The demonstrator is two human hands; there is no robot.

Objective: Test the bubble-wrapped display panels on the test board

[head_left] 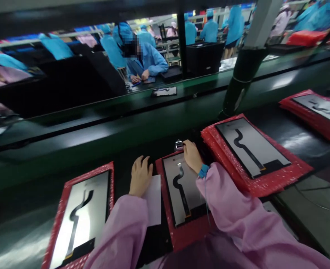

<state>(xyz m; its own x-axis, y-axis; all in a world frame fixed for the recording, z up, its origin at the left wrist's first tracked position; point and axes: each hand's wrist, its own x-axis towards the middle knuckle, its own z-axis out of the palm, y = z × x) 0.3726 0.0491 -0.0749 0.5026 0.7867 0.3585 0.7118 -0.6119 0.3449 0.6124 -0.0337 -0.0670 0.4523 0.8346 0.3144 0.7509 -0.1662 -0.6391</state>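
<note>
**LEFT HAND (140, 176) AND RIGHT HAND (193, 156) AT MIDDLE PANEL (194, 192)**

Clock positions are read from the middle panel, 12 o'clock being the far side of the desk (122, 175).

Left hand: between 9 and 10 o'clock, back uppermost, forearm entering from 7. Fingers loosely spread, pointing to 12, with no object seen in their hold. The hand overlaps the top of the card (154, 203), which lies close to 9 o'clock; whether it presses on it cannot be told.

Right hand: at 1 o'clock, over the panel's far edge, forearm entering from 4. Fingers bent and close together, pointing to 11. Their tips meet the metal piece (178, 145) at 12; whether they grip it cannot be told.

Wraps: the middle panel, bearing a dark cable (183, 201), lies on the red middle wrap (184, 234). Near 9 o'clock, the left panel (97, 209) lies on the left wrap (62, 209). At 2 o'clock, the right panel (258, 144) tops a pile of right wraps (279, 182).

Bin (206, 56): black, in the background between 12 and 1; contents cannot be made out.
</note>
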